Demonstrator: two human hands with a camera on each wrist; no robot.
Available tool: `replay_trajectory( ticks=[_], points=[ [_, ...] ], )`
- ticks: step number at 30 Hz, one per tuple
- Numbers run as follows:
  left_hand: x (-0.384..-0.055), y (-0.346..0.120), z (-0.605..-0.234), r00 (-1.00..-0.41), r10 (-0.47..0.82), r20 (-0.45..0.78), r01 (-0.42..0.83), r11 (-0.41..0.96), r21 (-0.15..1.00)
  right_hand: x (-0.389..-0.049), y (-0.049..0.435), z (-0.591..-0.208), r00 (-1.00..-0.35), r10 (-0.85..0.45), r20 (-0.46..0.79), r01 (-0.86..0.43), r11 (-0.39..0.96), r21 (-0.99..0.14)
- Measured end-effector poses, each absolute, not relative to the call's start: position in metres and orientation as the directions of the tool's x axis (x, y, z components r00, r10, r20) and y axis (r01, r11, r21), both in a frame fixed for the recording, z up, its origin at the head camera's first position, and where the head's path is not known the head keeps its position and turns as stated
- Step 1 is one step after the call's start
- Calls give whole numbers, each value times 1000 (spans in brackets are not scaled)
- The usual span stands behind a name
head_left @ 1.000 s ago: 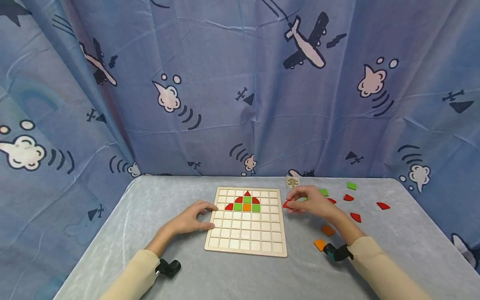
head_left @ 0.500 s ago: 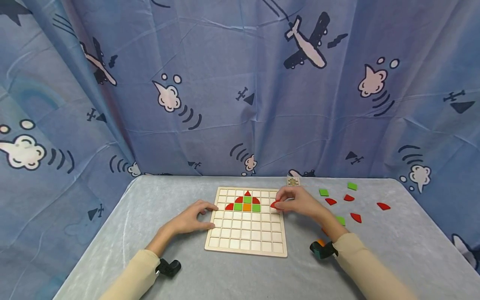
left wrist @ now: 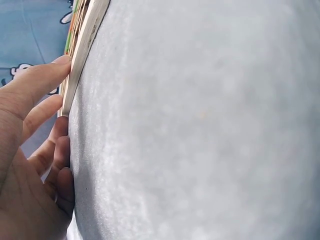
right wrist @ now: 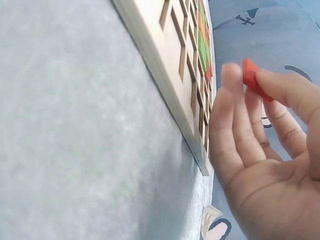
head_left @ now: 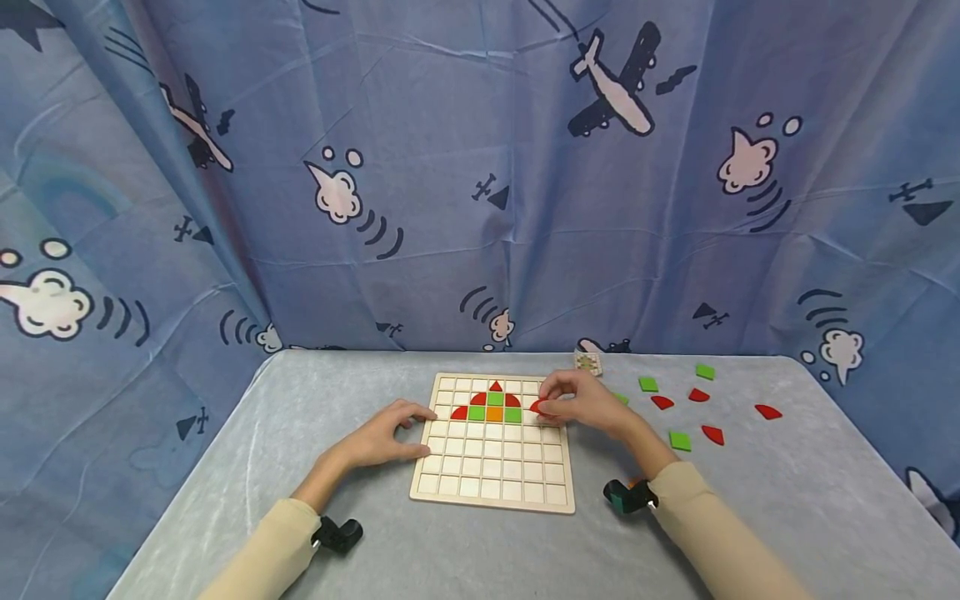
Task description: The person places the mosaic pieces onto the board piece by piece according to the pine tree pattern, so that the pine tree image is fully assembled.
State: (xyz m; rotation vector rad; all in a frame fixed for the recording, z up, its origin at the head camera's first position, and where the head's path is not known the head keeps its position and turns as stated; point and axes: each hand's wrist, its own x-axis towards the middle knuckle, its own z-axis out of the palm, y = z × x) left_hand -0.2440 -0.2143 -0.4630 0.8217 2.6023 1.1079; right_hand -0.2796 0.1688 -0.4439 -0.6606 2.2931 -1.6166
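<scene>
A square wooden grid board (head_left: 491, 503) lies flat on the table. On its upper cells sit red, green and orange tiles, with one orange square (head_left: 494, 413) in the lower row and a red triangle (head_left: 496, 386) on top. My left hand (head_left: 381, 435) touches the board's left edge, thumb and index finger spread apart; in the left wrist view its fingertips meet the board's side. Between thumb and fingers, my right hand (head_left: 581, 402) pinches a red quarter-circle tile (right wrist: 253, 78) above the board's right-hand columns, right of the tile pattern.
Loose tiles are scattered right of the board, among them a green square (head_left: 679, 441) and a red quarter circle (head_left: 768, 412). A small patterned card (head_left: 588, 363) lies at the table's back edge. Behind the table (head_left: 315, 533) hangs a blue printed curtain (head_left: 420, 167).
My right hand has moved left with the red quarter-circle tile, from beside the board to over its right columns. My left hand has stayed at the board's left edge.
</scene>
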Motion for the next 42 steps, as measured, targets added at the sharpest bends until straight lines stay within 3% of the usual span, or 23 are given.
replay_trajectory(
  ticks=[10, 18, 37, 42],
  points=[
    [-244, -214, -463, -829, 558, 31, 413, 574, 707, -284, 162, -448, -864, -502, 14, -180, 284, -942],
    [-243, -215, -461, -831, 556, 28, 407, 572, 712, -289, 156, -447, -835, -549, 15, -232, 328, -916],
    [-246, -214, -463, -829, 559, 24, 407, 573, 711, -297, 144, -442, -826, -557, -85, -112, 311, -944],
    [-245, -216, -463, -827, 562, 28, 409, 566, 715, -299, 145, -443, -821, -571, -13, -198, 306, -931]
  ],
)
